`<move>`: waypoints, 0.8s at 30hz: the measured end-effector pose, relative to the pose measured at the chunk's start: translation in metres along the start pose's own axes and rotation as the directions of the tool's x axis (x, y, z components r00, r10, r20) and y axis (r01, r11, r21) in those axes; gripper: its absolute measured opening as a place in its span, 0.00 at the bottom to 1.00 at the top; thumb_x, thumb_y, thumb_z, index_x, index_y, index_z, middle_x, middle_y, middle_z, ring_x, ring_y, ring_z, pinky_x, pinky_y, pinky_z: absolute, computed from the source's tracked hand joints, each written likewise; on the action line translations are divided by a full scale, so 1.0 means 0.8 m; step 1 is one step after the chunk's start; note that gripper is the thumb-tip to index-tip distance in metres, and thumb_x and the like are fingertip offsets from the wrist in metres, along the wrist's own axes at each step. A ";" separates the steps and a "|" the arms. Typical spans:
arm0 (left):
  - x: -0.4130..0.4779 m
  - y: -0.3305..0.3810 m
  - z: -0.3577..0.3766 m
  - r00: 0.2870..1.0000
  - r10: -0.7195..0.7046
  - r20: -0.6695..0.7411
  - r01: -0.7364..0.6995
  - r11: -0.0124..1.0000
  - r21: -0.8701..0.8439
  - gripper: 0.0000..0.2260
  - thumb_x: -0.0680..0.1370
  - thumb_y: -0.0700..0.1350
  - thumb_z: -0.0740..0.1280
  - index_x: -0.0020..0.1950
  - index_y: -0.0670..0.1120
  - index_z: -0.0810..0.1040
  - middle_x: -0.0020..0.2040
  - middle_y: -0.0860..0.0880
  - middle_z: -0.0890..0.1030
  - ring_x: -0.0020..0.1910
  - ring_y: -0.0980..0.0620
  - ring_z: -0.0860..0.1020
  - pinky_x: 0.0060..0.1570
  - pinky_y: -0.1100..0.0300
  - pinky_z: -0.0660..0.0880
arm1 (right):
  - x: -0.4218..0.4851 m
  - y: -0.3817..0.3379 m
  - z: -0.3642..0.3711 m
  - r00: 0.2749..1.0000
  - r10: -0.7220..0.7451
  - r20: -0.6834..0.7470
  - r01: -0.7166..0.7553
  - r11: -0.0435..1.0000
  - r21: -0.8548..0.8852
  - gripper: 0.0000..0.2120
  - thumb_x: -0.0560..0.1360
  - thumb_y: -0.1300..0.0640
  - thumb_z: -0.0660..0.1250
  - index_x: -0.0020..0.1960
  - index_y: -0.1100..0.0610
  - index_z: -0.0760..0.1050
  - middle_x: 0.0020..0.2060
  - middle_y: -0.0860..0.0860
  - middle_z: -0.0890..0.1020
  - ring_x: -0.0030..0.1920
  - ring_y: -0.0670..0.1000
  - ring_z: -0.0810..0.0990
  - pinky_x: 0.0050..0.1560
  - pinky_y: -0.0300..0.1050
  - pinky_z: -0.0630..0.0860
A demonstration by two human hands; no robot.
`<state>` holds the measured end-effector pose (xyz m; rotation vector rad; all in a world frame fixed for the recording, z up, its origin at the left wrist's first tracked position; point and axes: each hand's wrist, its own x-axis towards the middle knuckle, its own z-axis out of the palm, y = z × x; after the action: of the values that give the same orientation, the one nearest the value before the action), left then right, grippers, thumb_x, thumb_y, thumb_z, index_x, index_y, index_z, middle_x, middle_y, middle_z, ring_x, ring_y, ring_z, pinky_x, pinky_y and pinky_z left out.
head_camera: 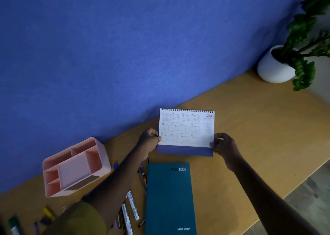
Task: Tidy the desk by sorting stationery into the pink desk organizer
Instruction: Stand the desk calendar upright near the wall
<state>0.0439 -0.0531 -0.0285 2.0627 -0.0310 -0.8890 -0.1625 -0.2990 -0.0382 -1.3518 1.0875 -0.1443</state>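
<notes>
Left hand (149, 141) and right hand (224, 145) each pinch a lower side edge of a spiral-bound desk calendar (186, 127), thumbs on the front and fingers curled behind, so that it is held upright between them. The calendar shows a white year page marked 2026 in red above a blue base strip, with the wire binding along its top. Whether the base touches the wooden desk (250, 127) cannot be told. Just below the calendar, between the two forearms, a teal notebook (168, 199) lies flat, lettered "NOTE BOOK" at its near end. Pens (142, 172) and white-barrelled markers (133, 206) lie along the notebook's left edge, partly covered by the left forearm. The pink desk organizer (75, 165) stands well to the left of the left hand, near the blue wall (107, 56). It is a rounded box divided into several open-topped compartments, with a broad slanted panel at its centre. More stationery lies at the near-left corner of the desk, in front of the organizer: a yellow highlighter (47, 212) and a green-capped marker (13, 222), both blurred. An olive sleeve (78, 218) covers the left upper arm. A plant in a white pot (275, 68) stands at the far right of the desk.
</notes>
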 end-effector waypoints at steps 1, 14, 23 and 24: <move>0.002 0.003 -0.001 0.999 0.032 -0.008 -0.032 0.999 0.021 0.03 0.83 0.40 0.71 0.52 0.45 0.77 0.57 0.41 0.85 0.59 0.40 0.84 0.62 0.40 0.81 | 0.001 -0.005 0.000 1.000 -0.023 0.006 0.023 1.000 0.011 0.10 0.79 0.71 0.70 0.56 0.60 0.76 0.52 0.59 0.87 0.53 0.56 0.85 0.46 0.52 0.82; 0.026 0.016 0.004 0.977 0.212 -0.036 -0.214 0.974 -0.077 0.04 0.83 0.36 0.69 0.54 0.44 0.79 0.58 0.45 0.87 0.61 0.45 0.84 0.63 0.47 0.80 | 0.021 -0.021 0.022 0.977 -0.201 0.073 0.189 0.971 0.149 0.25 0.67 0.77 0.60 0.59 0.58 0.77 0.57 0.56 0.86 0.58 0.58 0.83 0.50 0.53 0.78; 0.051 0.023 0.000 0.970 0.240 -0.042 -0.243 0.960 -0.140 0.08 0.83 0.36 0.68 0.60 0.45 0.80 0.60 0.50 0.87 0.61 0.52 0.84 0.67 0.49 0.80 | 0.023 -0.041 0.045 0.960 -0.275 0.056 0.264 0.953 0.149 0.35 0.59 0.74 0.55 0.58 0.53 0.83 0.51 0.45 0.88 0.47 0.40 0.84 0.38 0.35 0.77; 0.054 0.024 -0.001 0.971 0.236 -0.034 -0.239 0.961 -0.143 0.09 0.83 0.36 0.68 0.61 0.46 0.81 0.61 0.51 0.87 0.62 0.52 0.84 0.67 0.49 0.80 | 0.025 -0.042 0.047 0.959 -0.279 0.052 0.270 0.953 0.136 0.35 0.61 0.76 0.53 0.57 0.52 0.83 0.47 0.42 0.88 0.43 0.37 0.83 0.36 0.32 0.75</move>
<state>0.0817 -0.0788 -0.0393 1.8830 -0.1955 -0.7046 -0.1098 -0.2948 -0.0275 -1.3767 0.8125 -0.3624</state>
